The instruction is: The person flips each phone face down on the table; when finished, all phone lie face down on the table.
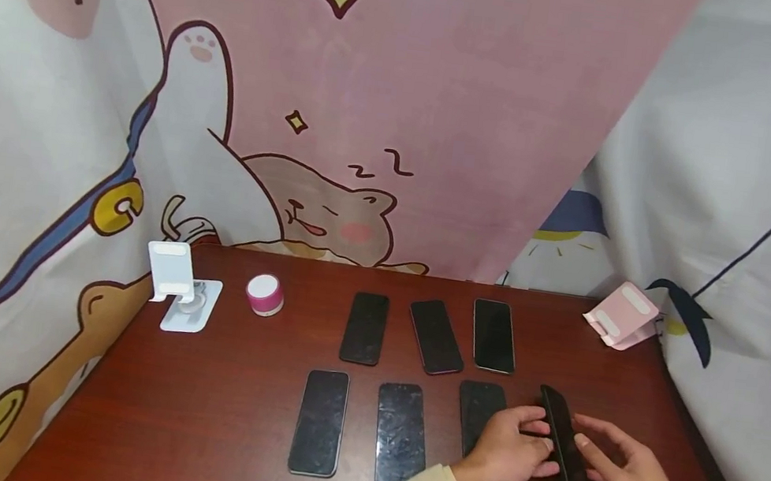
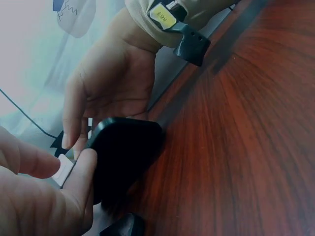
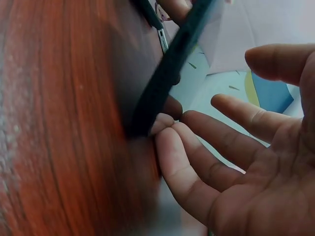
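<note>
A black smartphone [image 1: 565, 447] stands tilted up on its long edge at the right front of the table. My left hand [image 1: 511, 457] holds it from the left, the fingertips against its side. In the left wrist view, the left thumb and a finger lie at the edge of the phone [image 2: 125, 152]. On its other side is my right hand [image 1: 637, 475], fingers extended and close to the phone; the right wrist view shows this hand [image 3: 266, 142] with thumb spread and fingertips near the phone's lower edge. Another smartphone [image 1: 481, 406] lies flat, partly behind the left hand.
Several dark smartphones lie in two rows, including one phone [image 1: 318, 423] at front left and another [image 1: 494, 336] at the back. A white phone stand [image 1: 171, 268] and a pink round tub [image 1: 265, 296] stand left; a pink phone stand [image 1: 623, 315] stands back right. Printed cloth surrounds the table.
</note>
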The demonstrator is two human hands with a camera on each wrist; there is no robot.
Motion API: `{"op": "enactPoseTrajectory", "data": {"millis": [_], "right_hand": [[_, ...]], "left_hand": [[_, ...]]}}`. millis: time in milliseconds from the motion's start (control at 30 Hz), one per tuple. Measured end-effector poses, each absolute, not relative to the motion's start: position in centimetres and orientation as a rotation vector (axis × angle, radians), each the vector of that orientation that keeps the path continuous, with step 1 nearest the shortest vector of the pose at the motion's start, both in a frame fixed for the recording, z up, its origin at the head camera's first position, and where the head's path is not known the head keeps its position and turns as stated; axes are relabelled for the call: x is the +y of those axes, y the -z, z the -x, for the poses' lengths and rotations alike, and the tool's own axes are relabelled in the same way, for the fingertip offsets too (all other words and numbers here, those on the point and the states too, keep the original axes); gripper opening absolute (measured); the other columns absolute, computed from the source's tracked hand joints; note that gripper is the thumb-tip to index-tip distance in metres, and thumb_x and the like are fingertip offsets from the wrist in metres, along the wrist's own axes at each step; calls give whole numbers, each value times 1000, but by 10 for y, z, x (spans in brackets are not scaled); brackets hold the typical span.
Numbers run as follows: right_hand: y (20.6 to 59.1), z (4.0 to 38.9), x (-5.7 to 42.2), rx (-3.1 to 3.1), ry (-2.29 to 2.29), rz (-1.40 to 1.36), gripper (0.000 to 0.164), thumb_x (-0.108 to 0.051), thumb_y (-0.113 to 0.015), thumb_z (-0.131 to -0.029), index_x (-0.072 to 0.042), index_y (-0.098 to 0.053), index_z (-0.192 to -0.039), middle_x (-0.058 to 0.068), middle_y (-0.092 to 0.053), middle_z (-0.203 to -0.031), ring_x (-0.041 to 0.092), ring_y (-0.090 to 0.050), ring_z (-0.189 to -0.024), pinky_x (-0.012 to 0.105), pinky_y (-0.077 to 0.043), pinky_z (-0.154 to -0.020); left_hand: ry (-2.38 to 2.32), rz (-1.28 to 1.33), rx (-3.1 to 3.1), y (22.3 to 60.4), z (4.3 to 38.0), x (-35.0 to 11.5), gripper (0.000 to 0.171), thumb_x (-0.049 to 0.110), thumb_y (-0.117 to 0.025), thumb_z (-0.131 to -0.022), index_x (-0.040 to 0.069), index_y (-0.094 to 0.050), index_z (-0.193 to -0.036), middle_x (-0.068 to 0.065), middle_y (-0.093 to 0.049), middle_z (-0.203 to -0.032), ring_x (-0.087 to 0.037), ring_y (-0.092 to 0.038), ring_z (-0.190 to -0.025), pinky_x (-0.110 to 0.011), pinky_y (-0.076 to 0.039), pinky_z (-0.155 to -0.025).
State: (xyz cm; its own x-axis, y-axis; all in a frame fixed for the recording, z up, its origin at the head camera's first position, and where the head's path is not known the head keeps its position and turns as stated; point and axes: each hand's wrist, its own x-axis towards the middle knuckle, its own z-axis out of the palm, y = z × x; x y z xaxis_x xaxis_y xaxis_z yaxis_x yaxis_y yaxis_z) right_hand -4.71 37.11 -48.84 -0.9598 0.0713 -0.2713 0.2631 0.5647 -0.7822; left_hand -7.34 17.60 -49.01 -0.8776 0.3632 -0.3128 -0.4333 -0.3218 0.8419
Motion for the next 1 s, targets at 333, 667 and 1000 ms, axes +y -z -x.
{"op": "enactPoseTrajectory", "data": {"millis": [333,667,1000], "right_hand": [[482,45,361,2464,1384,-364,77,-51,-60,-106,0,-39,-160,35,-40,-160,15,-72,-109,36,-66,-81],[477,47,361,2665,1190,-291,66,-46,-64,-105,0,-50,-150,23,-70,-133,15,-73,-99,26,-58,-70],[464,45,365,2751,1131,-309,55,-30,-66,-106,7,-55,-144,28,-74,-123,10,-75,-85,28,-61,-64]], "left_hand": [[-2145,-33,1354,500,75,175,55,-19,-56,-93,13,-67,-135,-10,-61,-112,-24,-70,-96,-54,-64,-84],[-1950,-163,1434,504,71,172,52,-9,-63,-94,16,-66,-140,-8,-68,-124,-30,-72,-110,-52,-64,-89],[-2018,-98,1448,503,68,174,43,-9,-64,-93,9,-68,-132,-9,-73,-114,-27,-72,-104,-48,-65,-88]]}}
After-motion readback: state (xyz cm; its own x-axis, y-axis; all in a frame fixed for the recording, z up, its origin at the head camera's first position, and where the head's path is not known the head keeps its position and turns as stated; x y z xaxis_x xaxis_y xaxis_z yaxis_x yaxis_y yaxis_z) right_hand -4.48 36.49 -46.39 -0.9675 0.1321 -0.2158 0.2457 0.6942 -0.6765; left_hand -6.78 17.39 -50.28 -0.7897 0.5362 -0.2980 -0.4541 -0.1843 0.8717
